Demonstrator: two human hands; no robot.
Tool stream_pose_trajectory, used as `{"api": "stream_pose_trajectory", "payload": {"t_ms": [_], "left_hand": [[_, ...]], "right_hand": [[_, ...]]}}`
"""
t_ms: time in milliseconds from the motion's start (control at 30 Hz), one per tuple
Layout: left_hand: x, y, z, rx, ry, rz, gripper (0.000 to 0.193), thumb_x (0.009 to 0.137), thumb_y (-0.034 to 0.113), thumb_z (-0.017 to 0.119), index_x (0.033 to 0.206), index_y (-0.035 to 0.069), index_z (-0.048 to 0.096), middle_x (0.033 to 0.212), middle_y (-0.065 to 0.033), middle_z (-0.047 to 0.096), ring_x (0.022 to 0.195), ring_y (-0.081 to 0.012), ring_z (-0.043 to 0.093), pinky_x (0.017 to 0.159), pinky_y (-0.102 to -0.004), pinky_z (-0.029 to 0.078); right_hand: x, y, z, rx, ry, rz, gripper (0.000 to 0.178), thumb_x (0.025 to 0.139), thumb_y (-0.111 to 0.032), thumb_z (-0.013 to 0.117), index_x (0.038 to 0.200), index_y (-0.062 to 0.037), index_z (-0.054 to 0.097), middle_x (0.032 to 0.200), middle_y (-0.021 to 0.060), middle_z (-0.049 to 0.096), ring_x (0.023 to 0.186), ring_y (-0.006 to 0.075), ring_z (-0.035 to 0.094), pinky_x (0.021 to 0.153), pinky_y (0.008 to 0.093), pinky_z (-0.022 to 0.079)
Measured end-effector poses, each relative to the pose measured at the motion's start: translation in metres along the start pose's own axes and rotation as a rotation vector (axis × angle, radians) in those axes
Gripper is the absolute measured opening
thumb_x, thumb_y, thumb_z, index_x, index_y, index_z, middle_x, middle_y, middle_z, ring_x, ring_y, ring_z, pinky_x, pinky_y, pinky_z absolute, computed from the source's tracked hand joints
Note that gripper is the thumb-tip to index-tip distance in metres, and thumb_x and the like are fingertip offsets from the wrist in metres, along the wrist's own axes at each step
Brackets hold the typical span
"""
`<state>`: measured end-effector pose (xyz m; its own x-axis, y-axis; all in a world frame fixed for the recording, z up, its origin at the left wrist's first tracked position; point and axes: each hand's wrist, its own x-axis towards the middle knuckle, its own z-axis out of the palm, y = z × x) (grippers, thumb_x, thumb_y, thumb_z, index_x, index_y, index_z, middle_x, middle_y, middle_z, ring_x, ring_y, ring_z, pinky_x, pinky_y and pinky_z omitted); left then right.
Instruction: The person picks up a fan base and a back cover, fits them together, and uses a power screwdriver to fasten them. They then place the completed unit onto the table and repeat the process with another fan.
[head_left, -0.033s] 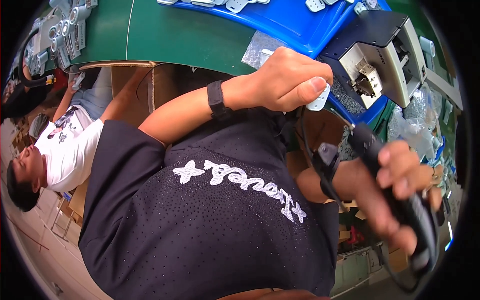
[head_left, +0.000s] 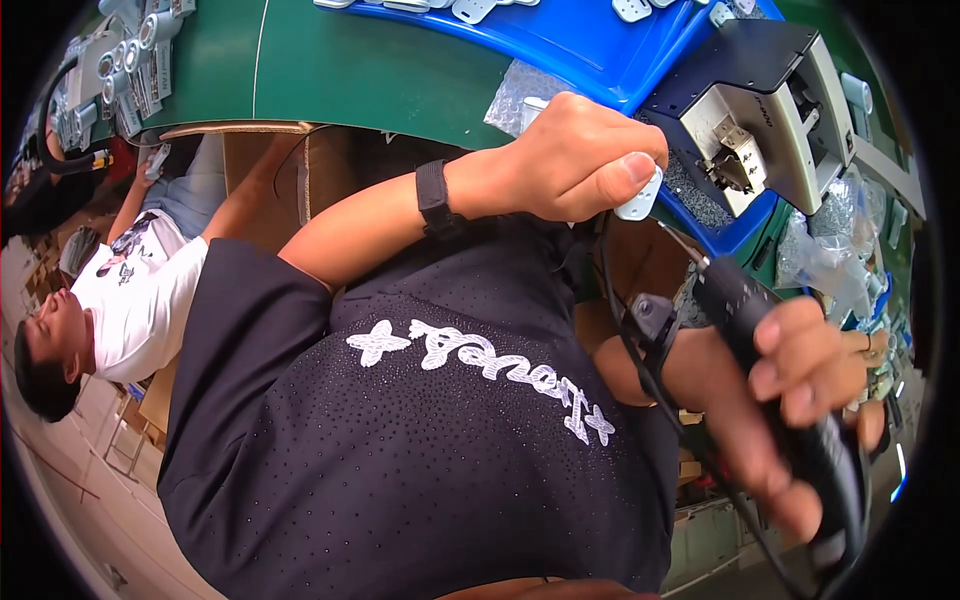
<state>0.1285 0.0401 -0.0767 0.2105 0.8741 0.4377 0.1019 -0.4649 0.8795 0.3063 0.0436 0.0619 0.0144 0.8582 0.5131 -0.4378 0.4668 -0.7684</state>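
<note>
My left hand (head_left: 575, 160), with a black band on its wrist, is closed around a small white plastic piece (head_left: 640, 198) with holes. Only the end of that piece shows past my thumb. On the right, my right hand (head_left: 785, 400) grips a black electric screwdriver (head_left: 735, 300), its fingers wrapped round the body and slightly blurred. The thin bit (head_left: 682, 240) points up and left toward the white piece, with a gap between them. A black cable (head_left: 628, 345) hangs by my right wrist.
A screw feeder (head_left: 740, 110) in black and beige stands at the upper right, beside loose screws. Behind my left hand lies a blue tray (head_left: 560, 40) with white pieces. Grey parts (head_left: 130, 75) are heaped at the far left, near another person (head_left: 140, 280) in a white shirt.
The screwdriver in my right hand has shifted slightly downward, and its cable has swung. My left hand has barely moved.
</note>
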Motion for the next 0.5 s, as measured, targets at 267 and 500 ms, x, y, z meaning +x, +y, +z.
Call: {"api": "stream_pose_trajectory", "payload": {"t_ms": [267, 500], "left_hand": [[0.003, 0.000, -0.001, -0.013, 0.002, -0.012, 0.046, 0.103, 0.032, 0.038, 0.085, -0.001, 0.065, 0.073, -0.0153, 0.064, 0.062, -0.0328, 0.064, 0.056, -0.0384, 0.049], [0.003, 0.002, -0.001, -0.018, 0.012, -0.003, 0.046, 0.102, 0.033, 0.039, 0.085, -0.001, 0.065, 0.072, -0.0151, 0.063, 0.061, -0.0328, 0.063, 0.055, -0.0384, 0.049]], "right_hand": [[0.009, 0.016, 0.015, 0.103, -0.119, 0.049, 0.076, 0.081, -0.075, 0.066, 0.119, -0.0110, 0.052, 0.081, 0.0028, 0.047, 0.058, 0.0150, 0.044, 0.060, 0.0357, 0.038], [-0.001, 0.023, 0.022, 0.132, -0.071, -0.001, 0.077, 0.079, -0.075, 0.067, 0.119, -0.0108, 0.052, 0.081, 0.0039, 0.046, 0.056, 0.0158, 0.042, 0.059, 0.0361, 0.038]]}}
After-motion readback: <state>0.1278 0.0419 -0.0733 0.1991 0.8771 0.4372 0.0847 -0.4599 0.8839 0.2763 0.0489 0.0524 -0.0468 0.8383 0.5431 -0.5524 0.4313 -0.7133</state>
